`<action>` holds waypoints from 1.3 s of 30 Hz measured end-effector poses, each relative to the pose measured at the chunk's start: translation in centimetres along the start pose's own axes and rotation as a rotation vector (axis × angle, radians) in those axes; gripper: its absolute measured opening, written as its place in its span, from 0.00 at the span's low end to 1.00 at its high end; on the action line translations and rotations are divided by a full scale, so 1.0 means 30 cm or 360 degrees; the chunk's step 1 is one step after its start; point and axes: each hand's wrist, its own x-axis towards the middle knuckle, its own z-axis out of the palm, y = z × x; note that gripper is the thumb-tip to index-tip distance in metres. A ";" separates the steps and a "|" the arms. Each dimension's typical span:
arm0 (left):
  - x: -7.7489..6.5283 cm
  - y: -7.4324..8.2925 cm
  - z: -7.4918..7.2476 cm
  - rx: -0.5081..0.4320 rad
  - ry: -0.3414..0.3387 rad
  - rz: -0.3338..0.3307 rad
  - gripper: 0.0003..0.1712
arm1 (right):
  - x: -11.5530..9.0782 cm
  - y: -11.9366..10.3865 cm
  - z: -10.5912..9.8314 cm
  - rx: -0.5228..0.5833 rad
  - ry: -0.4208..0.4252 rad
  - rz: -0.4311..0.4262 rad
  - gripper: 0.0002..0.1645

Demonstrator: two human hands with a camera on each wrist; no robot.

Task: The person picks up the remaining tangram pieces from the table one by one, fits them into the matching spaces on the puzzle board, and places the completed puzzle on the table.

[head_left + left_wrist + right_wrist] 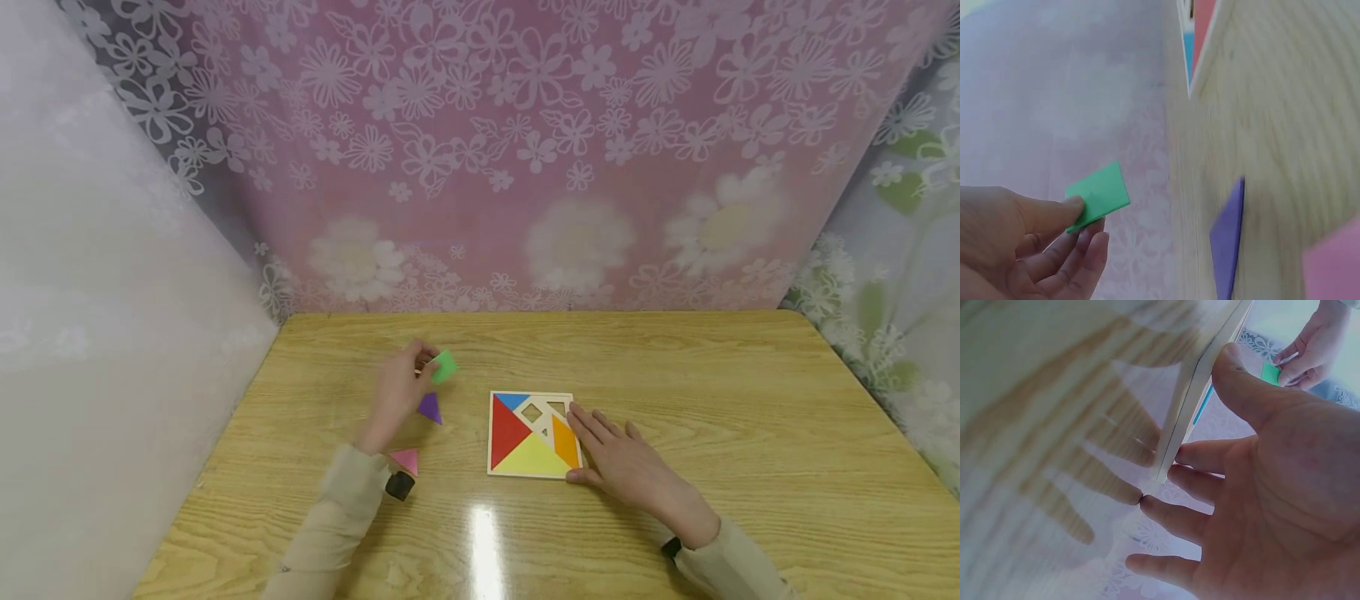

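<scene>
My left hand pinches a green square tangram piece between thumb and fingers, raised above the table; the left wrist view shows the green piece at the fingertips. Below that hand lies a purple triangle, and nearer the front a pink triangle. A wooden tangram tray lies to the right, with red, yellow, blue and orange pieces seated and bare recesses at its upper right. Along the tray's right edge, my right hand rests with extended fingers, touching the rim.
The wood-grain table extends around the tray. A pink floral cloth hangs behind it, with a pale sheet at left and floral fabric at right. Light glares off the tabletop in front of the tray.
</scene>
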 end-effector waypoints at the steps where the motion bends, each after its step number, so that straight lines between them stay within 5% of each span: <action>1: -0.003 0.014 0.011 -0.0025 -0.0006 0.0014 0.08 | 0.000 0.000 0.000 -0.0002 0.0004 0.0000 0.49; 10: -0.028 0.105 0.109 -0.0166 -0.0102 0.0134 0.07 | 0.006 -0.006 0.001 -0.0015 0.0009 -0.0012 0.49; 20: -0.042 0.177 0.155 -0.0210 -0.0145 0.0212 0.06 | -0.004 -0.030 0.001 -0.0013 0.0034 -0.0066 0.40; 30: -0.021 0.196 0.220 -0.0391 -0.0142 0.0145 0.06 | -0.013 -0.034 -0.001 0.0045 0.0025 -0.0033 0.40; 39: -0.009 0.183 0.254 -0.0355 -0.0260 0.0043 0.14 | -0.011 -0.030 -0.005 0.0065 0.0011 -0.0032 0.40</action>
